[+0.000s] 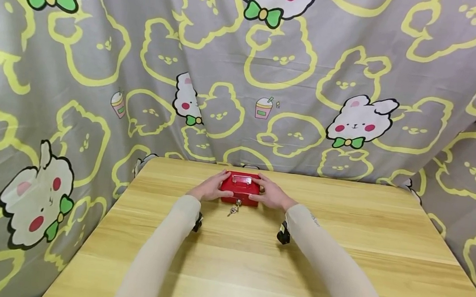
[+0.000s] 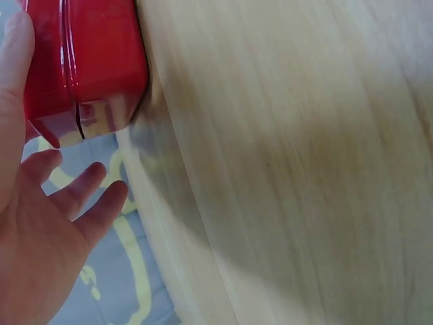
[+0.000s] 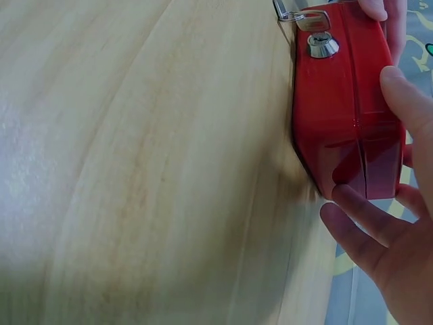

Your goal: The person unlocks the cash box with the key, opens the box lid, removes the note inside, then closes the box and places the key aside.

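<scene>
A small red metal cash box (image 1: 227, 184) sits near the table's far edge, its silver carrying handle (image 1: 242, 180) folded flat on the lid. From its front lock (image 3: 323, 45) hang keys (image 1: 233, 210) on a ring. My left hand (image 1: 209, 188) holds the box's left end, thumb along the front; in the left wrist view several of its fingers spread beside that end. Gripping the right end is my right hand (image 1: 274, 196), its thumb on the front of the lid and fingers round the side. The lid is down, so the inside is hidden.
The box stands on a light wooden table (image 1: 234, 272). Behind and to both sides hangs a grey curtain (image 1: 225, 56) with yellow outlines and cartoon animals. Dark wrist cameras (image 1: 283, 233) sit under both sleeves.
</scene>
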A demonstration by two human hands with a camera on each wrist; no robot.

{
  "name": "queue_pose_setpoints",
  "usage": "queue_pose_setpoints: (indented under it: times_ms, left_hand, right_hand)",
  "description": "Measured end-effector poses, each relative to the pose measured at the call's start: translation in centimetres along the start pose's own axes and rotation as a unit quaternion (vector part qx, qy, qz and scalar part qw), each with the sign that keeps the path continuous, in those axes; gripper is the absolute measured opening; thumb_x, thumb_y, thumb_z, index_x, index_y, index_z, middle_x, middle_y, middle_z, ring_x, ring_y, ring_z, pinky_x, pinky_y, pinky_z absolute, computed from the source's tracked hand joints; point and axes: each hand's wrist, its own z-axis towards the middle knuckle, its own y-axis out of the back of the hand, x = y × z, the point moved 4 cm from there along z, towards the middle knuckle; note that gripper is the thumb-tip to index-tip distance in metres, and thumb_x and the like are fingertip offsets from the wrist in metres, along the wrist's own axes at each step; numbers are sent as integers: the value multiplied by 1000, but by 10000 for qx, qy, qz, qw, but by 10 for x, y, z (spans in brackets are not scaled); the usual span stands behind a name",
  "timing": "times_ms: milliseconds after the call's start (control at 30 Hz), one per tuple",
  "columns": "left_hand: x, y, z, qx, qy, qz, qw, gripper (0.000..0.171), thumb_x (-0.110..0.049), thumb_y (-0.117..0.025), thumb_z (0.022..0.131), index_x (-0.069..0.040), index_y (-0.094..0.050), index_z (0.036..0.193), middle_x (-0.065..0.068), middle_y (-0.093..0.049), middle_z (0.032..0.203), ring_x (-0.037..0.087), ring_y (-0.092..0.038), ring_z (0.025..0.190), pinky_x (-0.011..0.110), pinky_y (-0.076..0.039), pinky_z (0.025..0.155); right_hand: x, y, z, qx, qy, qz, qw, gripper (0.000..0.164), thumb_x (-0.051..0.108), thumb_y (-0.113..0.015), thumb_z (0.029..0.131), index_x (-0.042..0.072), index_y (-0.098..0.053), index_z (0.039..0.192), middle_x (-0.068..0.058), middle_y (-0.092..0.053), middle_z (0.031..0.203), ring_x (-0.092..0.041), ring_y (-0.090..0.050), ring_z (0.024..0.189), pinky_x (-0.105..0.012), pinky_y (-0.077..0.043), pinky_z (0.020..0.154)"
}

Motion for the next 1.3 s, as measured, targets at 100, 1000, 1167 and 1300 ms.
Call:
queue_pose_setpoints:
  times_ms: [100,1000,1167,1300]
  left_hand:
    - [2,-2,0,3,11,-19,10000,87,-49,-61,88,-10,-17,152,13,-6,157,30,-11,142,43,-17,113]
    - [-13,-22,-9,80,-236,-807,9964,87,-48,-61,89,-12,-15,152,10,-2,158,31,-9,142,47,-18,112]
    - [-22,-27,-12,90,-231,-677,9974,86,-47,-62,88,-12,-16,152,8,-4,158,31,-11,142,46,-20,112]
    - [-31,-31,-13,127,-255,-539,9981,86,-48,-61,88,-12,-16,152,9,-4,158,31,-14,141,45,-22,111]
  right_hand:
    - [1,-2,0,66,28,-42,10000,73,39,-66,88,9,-35,146,-15,-12,156,-28,-55,114,-42,-36,104]
    - [-7,3,-30,217,32,-360,9991,73,46,-59,90,13,-30,149,-14,-10,157,-38,-19,138,-49,-26,109]
    - [-11,5,-41,245,71,-397,9989,74,47,-60,90,12,-31,148,-15,-11,156,-38,-21,138,-49,-28,108]
    - [-13,8,-51,152,215,-438,9987,73,44,-61,90,9,-33,147,-16,-12,156,-40,-23,136,-49,-28,107]
